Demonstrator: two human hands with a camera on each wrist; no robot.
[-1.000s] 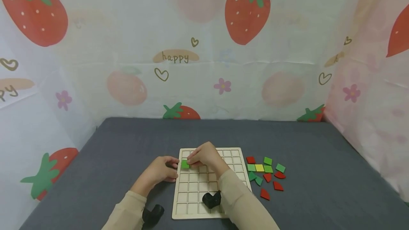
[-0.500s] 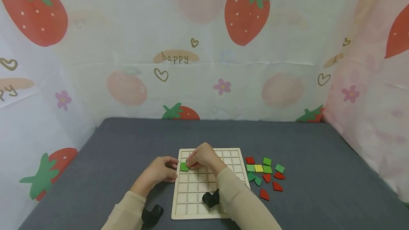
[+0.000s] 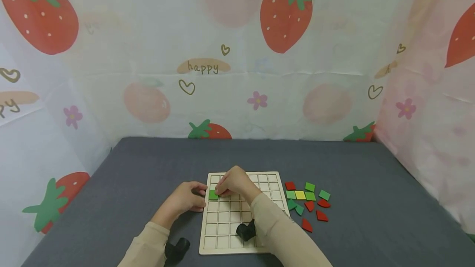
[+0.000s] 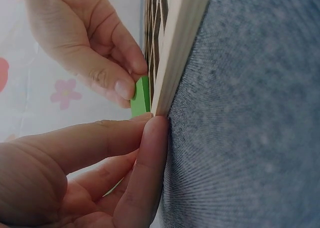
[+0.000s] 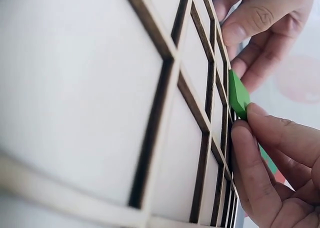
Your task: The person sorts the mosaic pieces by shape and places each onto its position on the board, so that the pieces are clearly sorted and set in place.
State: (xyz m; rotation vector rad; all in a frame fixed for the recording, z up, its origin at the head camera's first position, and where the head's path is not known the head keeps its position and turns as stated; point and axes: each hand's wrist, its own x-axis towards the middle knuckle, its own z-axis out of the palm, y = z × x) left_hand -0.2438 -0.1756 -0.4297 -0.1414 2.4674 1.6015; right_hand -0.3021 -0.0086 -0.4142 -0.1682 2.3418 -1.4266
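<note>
A pale wooden board (image 3: 219, 249) with a raised grid lies on the dark cloth. My right hand (image 3: 234, 183) pinches a green square tile (image 3: 213, 195) at the board's far left, second row from the top. Seen from the left wrist, the tile (image 4: 140, 99) is tilted at the grid, its right side between thumb and fingers. At the left border my left hand (image 3: 185, 197) holds the board's edge, thumb on top and a finger against the side. In the right wrist view the left thumb (image 5: 237, 33) sits just beyond the tile.
Right of the board lie loose pieces: a yellow square (image 3: 300, 195), a red square (image 3: 290, 186), several green squares (image 3: 310, 186), red quarter-round pieces (image 3: 322, 216) and dark green ones (image 3: 292, 204). Black camera mounts (image 3: 177, 249) stick out from both wrists. A strawberry-print curtain (image 3: 237, 52) encloses the table.
The right hand and the green tile have shifted slightly left and nearer over the second-row cell. My left hand stays at the board's edge, and the loose pieces have not moved.
</note>
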